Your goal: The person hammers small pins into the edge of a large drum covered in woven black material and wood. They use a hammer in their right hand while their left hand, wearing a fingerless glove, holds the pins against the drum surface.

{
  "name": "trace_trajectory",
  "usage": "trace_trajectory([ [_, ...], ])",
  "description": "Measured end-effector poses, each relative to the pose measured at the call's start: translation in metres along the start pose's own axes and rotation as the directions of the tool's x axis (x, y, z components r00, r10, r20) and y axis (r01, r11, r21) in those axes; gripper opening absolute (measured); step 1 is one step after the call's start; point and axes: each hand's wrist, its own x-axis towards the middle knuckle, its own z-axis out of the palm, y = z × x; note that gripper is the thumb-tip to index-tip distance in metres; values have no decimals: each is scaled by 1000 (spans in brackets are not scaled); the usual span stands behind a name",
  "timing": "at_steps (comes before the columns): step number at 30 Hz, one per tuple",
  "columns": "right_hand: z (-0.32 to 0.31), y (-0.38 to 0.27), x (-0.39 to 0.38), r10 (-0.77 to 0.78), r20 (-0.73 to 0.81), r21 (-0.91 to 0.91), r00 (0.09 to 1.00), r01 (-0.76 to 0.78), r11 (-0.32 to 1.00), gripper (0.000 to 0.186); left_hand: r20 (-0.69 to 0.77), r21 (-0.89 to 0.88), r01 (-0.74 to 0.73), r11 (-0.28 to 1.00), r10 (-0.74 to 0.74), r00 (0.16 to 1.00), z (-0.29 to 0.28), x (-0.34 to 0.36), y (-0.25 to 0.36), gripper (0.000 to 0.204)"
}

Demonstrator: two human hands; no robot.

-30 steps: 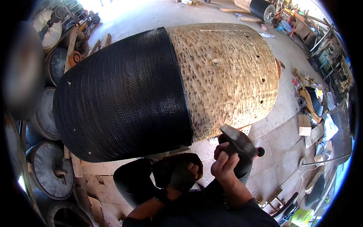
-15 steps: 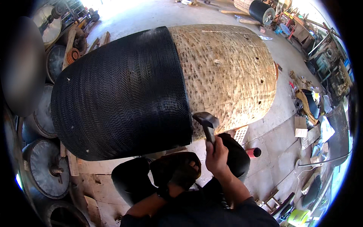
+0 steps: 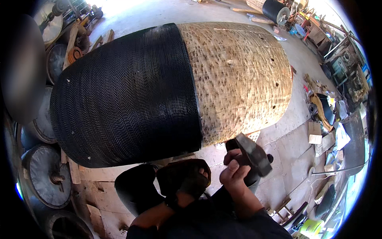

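My right hand is closed round a hammer, its metal head raised near my right knee, apart from the big roller. My left hand, in a dark fingerless glove, rests in my lap with its fingers curled at a dark pouch-like thing with a reddish edge. What those fingers hold is hidden. Before me lies the roller. Its left half is wrapped in black, finely ridged covering; its right half is bare pale wood, pitted all over, with several dark holes near the right end.
At the left stand several rollers with round metal ends. Wooden beams lie near the roller's left end. A smaller half-black roller lies far right. Scraps, a cardboard box and a yellow-green container line the right side.
My right hand has drawn the hammer away from the edge of the black covering, to the right and toward me, turning its head. The left hand stays put.
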Motion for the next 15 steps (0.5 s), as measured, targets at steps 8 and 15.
trace_trajectory([
  [8, -1, -20, -2, 205, -10, -4, 979, -205, 979, 12, -171, -74, 38, 997, -50, 984, 25, -8, 2, 24],
  [15, 11, -4, 7, 354, 208, -232, 912, -305, 923, 9, -226, -299, 158, 941, -231, 946, -60, -1, -6, 25],
])
